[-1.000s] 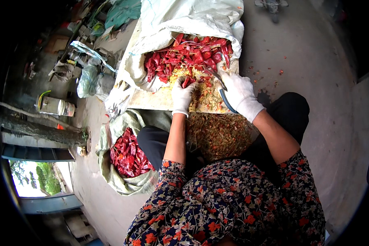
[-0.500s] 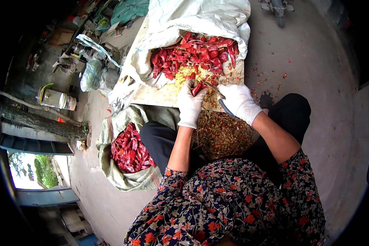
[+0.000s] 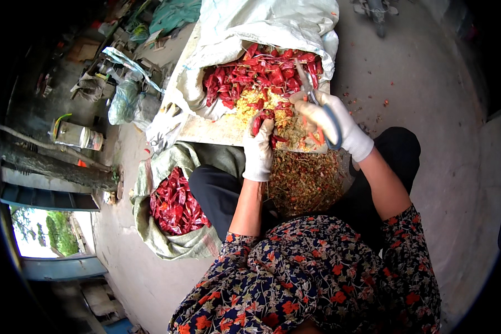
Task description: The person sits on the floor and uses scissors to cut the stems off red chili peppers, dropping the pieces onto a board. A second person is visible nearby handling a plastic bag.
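My left hand (image 3: 258,151), in a white glove, is closed around dried red chili peppers (image 3: 261,119) over the near edge of the board (image 3: 209,131). To its right, my gloved right hand (image 3: 339,119) grips a pair of scissors (image 3: 333,127) with blue handles. Their blades, blurred by motion, point away from me toward the pepper pile. Beyond both hands, a heap of dried red chilies (image 3: 245,75) spills from the mouth of a white woven sack (image 3: 261,22). Yellow seeds (image 3: 245,106) lie scattered in front of the heap.
A greenish woven sack (image 3: 209,245) of red chilies stands by my left knee. Between my legs, below the board, is a mass of stems and scraps (image 3: 303,181). Plastic bags (image 3: 125,100) and a bucket (image 3: 91,138) sit off to the left. Bits litter the right-hand floor.
The scissors have swung away from the left hand and now point outward, my right hand turning and rising slightly. My left hand has tilted more upright with its peppers.
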Demonstrator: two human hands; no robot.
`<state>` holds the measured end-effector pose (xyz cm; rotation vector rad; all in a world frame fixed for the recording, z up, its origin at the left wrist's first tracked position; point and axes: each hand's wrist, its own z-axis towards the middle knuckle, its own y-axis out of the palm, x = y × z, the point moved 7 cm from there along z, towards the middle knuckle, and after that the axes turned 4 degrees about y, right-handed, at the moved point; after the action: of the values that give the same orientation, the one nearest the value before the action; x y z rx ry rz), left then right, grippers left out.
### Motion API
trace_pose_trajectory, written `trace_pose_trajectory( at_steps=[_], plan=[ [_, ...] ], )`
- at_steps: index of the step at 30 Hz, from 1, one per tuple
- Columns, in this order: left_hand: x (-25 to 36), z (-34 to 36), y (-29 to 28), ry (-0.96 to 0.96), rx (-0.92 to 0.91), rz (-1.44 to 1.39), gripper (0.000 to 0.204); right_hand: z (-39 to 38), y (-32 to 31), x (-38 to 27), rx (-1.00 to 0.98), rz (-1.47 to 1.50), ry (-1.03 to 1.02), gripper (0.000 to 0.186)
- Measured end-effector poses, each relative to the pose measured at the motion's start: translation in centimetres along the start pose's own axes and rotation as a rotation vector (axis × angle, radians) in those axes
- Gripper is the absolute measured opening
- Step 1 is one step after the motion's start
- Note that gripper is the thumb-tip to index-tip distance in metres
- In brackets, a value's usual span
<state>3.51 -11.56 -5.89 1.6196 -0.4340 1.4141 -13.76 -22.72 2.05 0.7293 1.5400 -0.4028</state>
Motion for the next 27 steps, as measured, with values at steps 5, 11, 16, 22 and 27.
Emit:
trace_pose_trajectory(
  at_steps=[5, 11, 16, 22, 27],
  plan=[
    [1.2, -0.2, 0.0, 0.051, 0.043, 0.055, 0.040, -0.9, 2.7, -0.2, 0.172, -1.351, -0.421, 0.039],
    [2.0, -0.8, -0.1, 0.101, 0.006, 0.263, 0.040, -0.7, 3.3, 0.9, 0.180, -1.441, -0.409, 0.042],
    [2.4, -1.3, -0.9, 0.127, 0.025, 0.257, 0.040, -0.3, 4.1, 2.1, 0.172, -1.512, -0.449, 0.043],
    [4.3, -1.7, 0.8, 0.086, -0.049, 0.342, 0.037, -0.2, 4.8, 3.9, 0.139, -1.528, -0.399, 0.042],
    [4.5, -1.4, -0.8, 0.129, -0.056, 0.332, 0.035, -0.6, 5.8, 1.9, 0.021, -1.461, -0.321, 0.030]
  ],
)
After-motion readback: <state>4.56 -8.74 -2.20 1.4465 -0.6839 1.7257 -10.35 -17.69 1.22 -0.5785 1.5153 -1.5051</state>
